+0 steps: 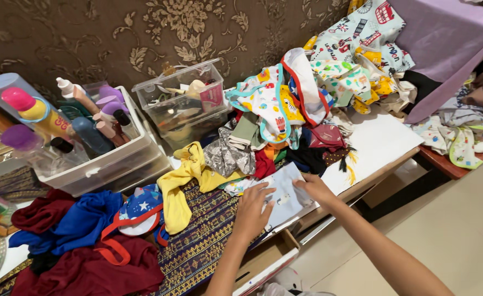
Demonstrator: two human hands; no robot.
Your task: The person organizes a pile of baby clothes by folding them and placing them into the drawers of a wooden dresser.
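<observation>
My left hand [252,211] and my right hand [314,188] both press flat on a small white patterned garment [286,193] spread at the front edge of the table. The left hand lies on its left part, over a dark patterned cloth [197,241]. At the cloth's upper right edge rests the right hand. Just beyond them is a heap of small colourful clothes [277,118], with a yellow garment [182,183] trailing to the left.
A white bin of bottles [107,161] and a clear plastic box [184,104] stand at the back by the wall. Blue and maroon clothes [82,241] and a star cap [141,208] lie left. More clothes [461,123] pile right. An open drawer [266,260] sticks out below.
</observation>
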